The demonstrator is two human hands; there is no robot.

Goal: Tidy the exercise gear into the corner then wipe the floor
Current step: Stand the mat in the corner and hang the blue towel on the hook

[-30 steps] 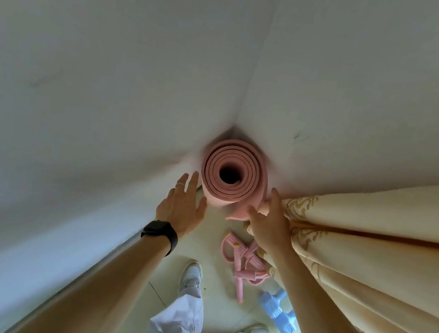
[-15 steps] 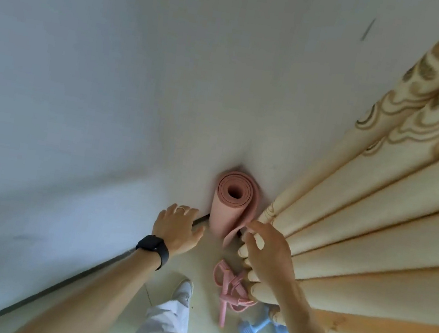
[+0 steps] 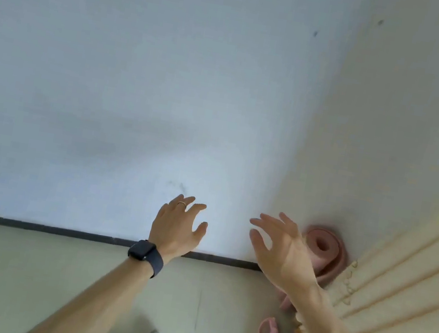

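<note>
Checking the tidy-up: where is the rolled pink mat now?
Head view, right side: the rolled pink mat stands in the wall corner, just behind the right hand, beside the curtain.

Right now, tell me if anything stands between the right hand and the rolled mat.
Nothing visible does. The open right hand is just left of the rolled pink mat; the curtain hangs on the mat's other side.

One head-worn view is aimed forward and down, close to the wall (image 3: 142,67); floor (image 3: 8,276) is shown along the bottom.
</note>
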